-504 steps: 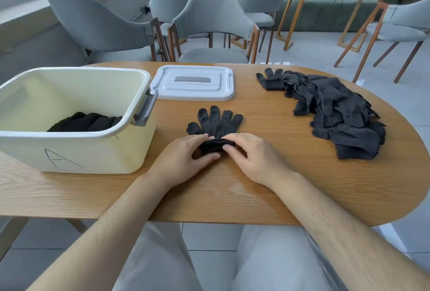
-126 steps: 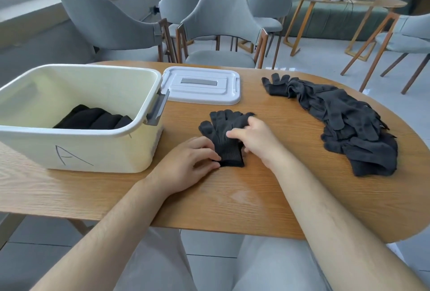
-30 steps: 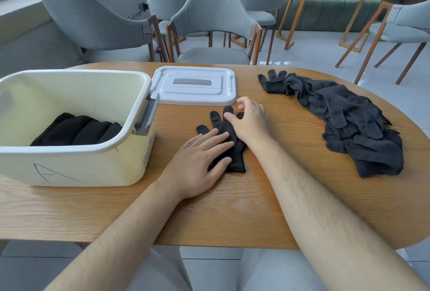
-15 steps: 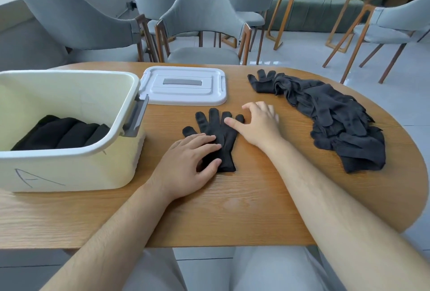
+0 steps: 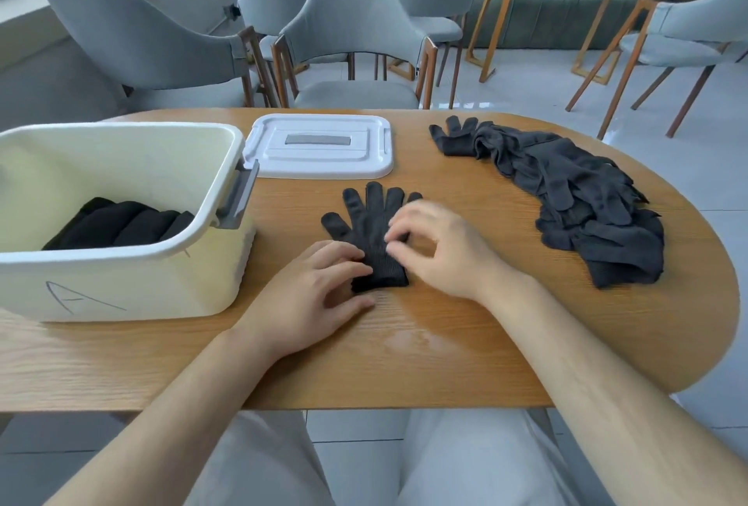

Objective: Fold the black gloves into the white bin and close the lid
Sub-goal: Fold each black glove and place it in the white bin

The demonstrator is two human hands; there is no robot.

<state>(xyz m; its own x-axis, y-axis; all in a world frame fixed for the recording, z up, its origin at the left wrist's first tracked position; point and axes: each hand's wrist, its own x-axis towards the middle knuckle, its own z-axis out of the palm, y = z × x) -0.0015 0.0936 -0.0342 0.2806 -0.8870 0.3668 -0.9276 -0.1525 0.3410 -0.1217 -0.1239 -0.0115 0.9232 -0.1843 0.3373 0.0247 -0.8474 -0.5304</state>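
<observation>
While readying a fold, holds black glove (image 5: 370, 238) flat at frame centre, fingers pointing away. Grips cuff with curled left hand (image 5: 319, 295). Sets half-curled right hand (image 5: 437, 250) at right edge, pinch too blurred to tell. White bin (image 5: 141, 283) open at left, folded gloves (image 5: 121, 224) inside. Lid (image 5: 319, 145) parked beyond, unfolded pile (image 5: 574, 198) within reach at right. Wooden surface (image 5: 445, 343); grey chairs (image 5: 356, 36) behind.

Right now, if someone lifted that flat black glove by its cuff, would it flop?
Probably yes: the glove is thin knit lying flat on the table. Likely light too; the pile drapes in soft folds.
</observation>
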